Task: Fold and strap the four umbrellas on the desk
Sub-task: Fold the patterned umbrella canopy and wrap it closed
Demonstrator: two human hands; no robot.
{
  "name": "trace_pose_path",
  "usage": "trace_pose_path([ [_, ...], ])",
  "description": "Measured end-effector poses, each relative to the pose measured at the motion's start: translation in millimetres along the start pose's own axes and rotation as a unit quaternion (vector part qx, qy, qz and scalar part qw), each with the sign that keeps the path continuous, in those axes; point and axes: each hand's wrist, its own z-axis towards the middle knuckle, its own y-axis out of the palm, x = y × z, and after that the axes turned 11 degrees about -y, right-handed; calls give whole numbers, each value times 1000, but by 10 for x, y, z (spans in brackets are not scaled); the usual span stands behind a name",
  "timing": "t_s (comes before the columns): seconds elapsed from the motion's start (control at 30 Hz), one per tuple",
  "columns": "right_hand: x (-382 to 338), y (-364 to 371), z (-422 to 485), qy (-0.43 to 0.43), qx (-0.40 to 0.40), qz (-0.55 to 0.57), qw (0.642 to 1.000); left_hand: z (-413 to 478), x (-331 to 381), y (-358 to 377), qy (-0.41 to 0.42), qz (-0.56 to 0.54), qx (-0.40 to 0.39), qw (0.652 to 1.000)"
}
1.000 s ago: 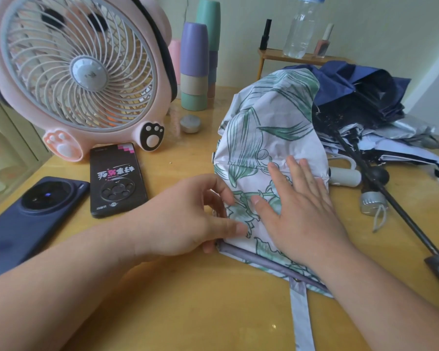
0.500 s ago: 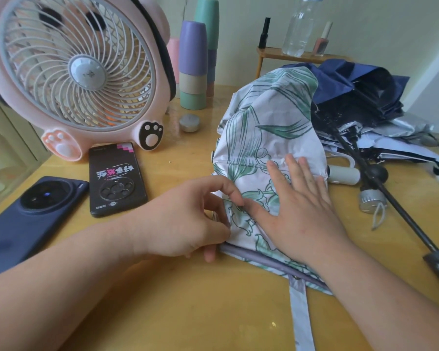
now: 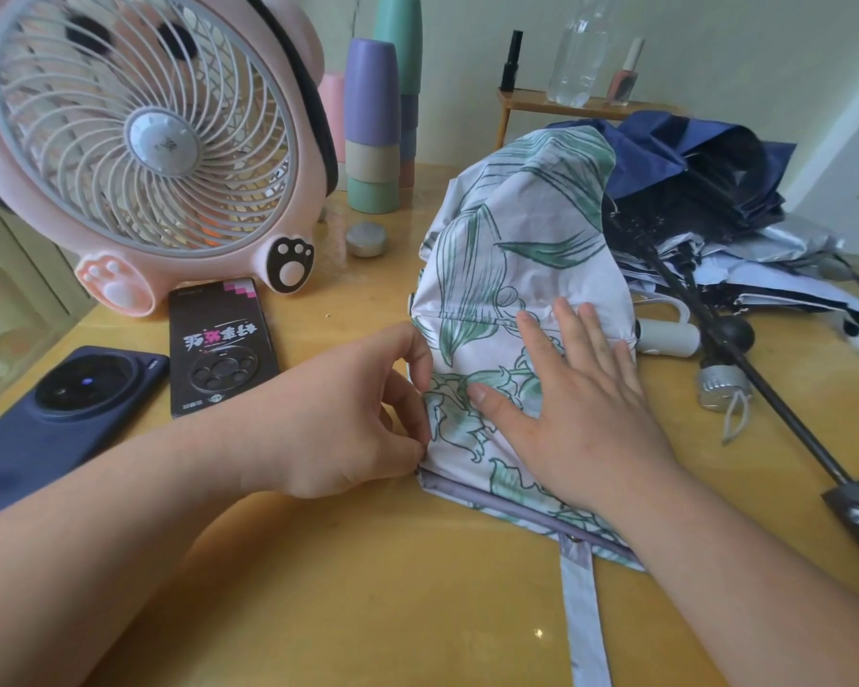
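A white umbrella with green leaf print (image 3: 512, 270) lies collapsed in the middle of the desk, its canopy bunched up. Its pale grey strap (image 3: 583, 622) trails toward the near edge. My right hand (image 3: 576, 414) lies flat on the canopy with fingers straight, pressing it down. My left hand (image 3: 348, 419) has curled fingers pinching the canopy's left edge near the hem. Behind and to the right sits a heap of other umbrellas: a navy one (image 3: 685, 166), a silver-lined one (image 3: 784, 260), and a black shaft (image 3: 764, 389) running to the right edge.
A pink paw-print desk fan (image 3: 145, 146) stands at the back left. Two phones (image 3: 219, 344) (image 3: 60, 414) lie in front of it. Stacked pastel cups (image 3: 373, 126) and a small wooden shelf (image 3: 566, 104) with a bottle stand at the back. A white umbrella handle (image 3: 665, 337) lies beside my right hand.
My left hand has shifted from the canopy's lower corner up along its left edge, fingers pinching the fabric there. My right hand has stayed flat on the canopy.
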Motion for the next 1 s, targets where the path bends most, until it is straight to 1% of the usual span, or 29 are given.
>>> trace_pose_path([
  [0.2, -3, 3, 3, 0, 4, 3, 1000, -33, -5, -23, 33, 28, 1, 999],
  [0.33, -17, -8, -3, 2, 0, 2, 1000, -71, -30, -59, 32, 62, -47, 996],
  [0.37, -22, -12, -5, 4, -1, 3, 1000, -72, -39, -56, 36, 69, -46, 996],
  [0.4, -28, -17, -6, 5, -3, 5, 1000, -64, -53, -47, 52, 80, -19, 995],
  [0.43, -35, -24, -6, 6, -7, 9, 1000, -48, -62, -37, 84, 98, 34, 991],
  [0.5, -41, -36, 1, 7, -14, 15, 1000, -16, -52, -14, 184, 142, 139, 963],
  [0.53, -40, -38, 5, 7, -18, 17, 1000, 2, -51, 3, 223, 166, 156, 948],
  [0.6, -36, -34, 9, 0, -21, 13, 1000, 53, -98, 51, 245, 227, 137, 933],
  [0.67, -25, -26, 2, -5, -19, 9, 1000, 93, -149, 92, 210, 285, 97, 930],
  [0.73, -13, -22, -6, -10, -21, 13, 1000, 105, -200, 90, 138, 333, 57, 931],
  [0.8, -9, -20, -21, -18, -21, 18, 999, 107, -246, 42, 66, 377, 22, 924],
  [0.93, 26, -33, -55, -26, -14, 25, 999, 106, -226, -6, -13, 414, -23, 910],
  [1.0, 72, -43, -76, -14, -2, 20, 1000, 93, -158, 17, -47, 434, -44, 899],
])
